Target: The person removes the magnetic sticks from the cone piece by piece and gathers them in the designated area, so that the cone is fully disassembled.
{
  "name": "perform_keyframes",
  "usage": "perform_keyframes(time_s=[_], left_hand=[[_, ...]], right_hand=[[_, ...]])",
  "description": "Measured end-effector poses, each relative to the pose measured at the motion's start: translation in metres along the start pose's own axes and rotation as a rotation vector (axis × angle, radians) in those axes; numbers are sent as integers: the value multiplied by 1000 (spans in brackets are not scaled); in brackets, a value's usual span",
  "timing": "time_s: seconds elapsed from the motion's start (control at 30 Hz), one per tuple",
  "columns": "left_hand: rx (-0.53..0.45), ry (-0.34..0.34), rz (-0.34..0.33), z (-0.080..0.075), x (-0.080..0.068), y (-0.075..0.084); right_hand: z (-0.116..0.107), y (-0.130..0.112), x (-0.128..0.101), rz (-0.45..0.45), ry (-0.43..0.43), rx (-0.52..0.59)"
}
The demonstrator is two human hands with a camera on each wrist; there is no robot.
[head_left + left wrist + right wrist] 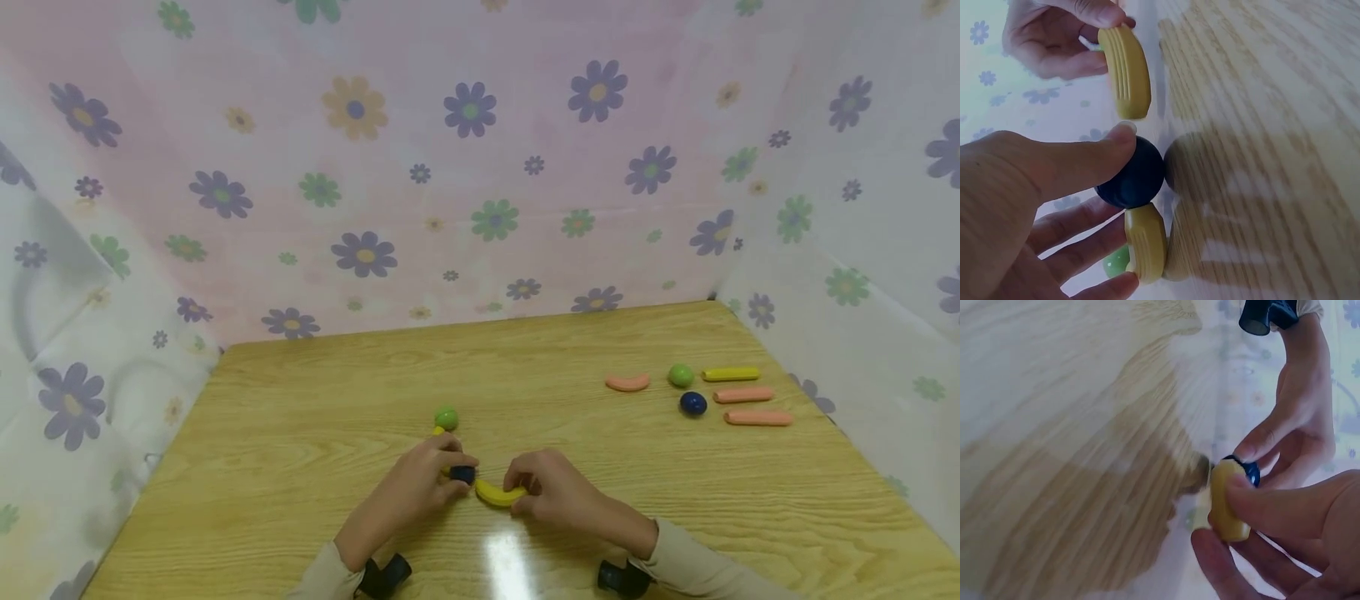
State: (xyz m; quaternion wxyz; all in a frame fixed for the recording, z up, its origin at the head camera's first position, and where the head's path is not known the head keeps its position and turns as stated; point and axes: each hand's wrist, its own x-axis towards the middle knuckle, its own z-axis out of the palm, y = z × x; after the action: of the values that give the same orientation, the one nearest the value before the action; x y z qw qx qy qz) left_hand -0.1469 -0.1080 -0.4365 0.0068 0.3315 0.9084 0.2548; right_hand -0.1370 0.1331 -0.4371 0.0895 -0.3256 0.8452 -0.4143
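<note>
My left hand (418, 482) pinches a dark blue ball (1138, 178) between thumb and fingers, low over the wooden table. One curved yellow piece (1147, 244) touches the ball, and the left fingers lie along its side. In the head view that piece is mostly behind the hand. A small green ball (446, 418) is at its far end. My right hand (561, 493) pinches a second curved yellow piece (497, 494) by its right end. The free end of this piece points at the blue ball, with a small gap showing in the left wrist view.
Toward the right of the table (337, 400) lie a curved pink piece (627, 382), a green ball (681, 376), a dark blue ball (693, 404), a straight yellow stick (731, 374) and two pink sticks (757, 417). Flowered cloth (420, 283) hangs around the back and sides.
</note>
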Motion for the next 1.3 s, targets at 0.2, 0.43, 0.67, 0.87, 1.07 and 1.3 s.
perform_keyframes(time_s=[0.2, 0.43, 0.67, 0.87, 1.07, 1.3], left_hand=[[-7, -9, 8, -2, 1, 0], [-19, -12, 15, 0, 0, -1], [-16, -3, 29, 1, -1, -2], [-21, -4, 23, 1, -3, -2], [-31, -9, 23, 2, -3, -3], [-33, -7, 23, 2, -3, -3]], right_hand=[[-12, 10, -10, 27, -3, 55], [-25, 20, -21, 12, 14, 127], [-42, 26, -31, 52, 33, 214], [-61, 39, -40, 41, 36, 219], [-84, 55, -50, 21, 66, 163], [-112, 74, -61, 28, 77, 90]])
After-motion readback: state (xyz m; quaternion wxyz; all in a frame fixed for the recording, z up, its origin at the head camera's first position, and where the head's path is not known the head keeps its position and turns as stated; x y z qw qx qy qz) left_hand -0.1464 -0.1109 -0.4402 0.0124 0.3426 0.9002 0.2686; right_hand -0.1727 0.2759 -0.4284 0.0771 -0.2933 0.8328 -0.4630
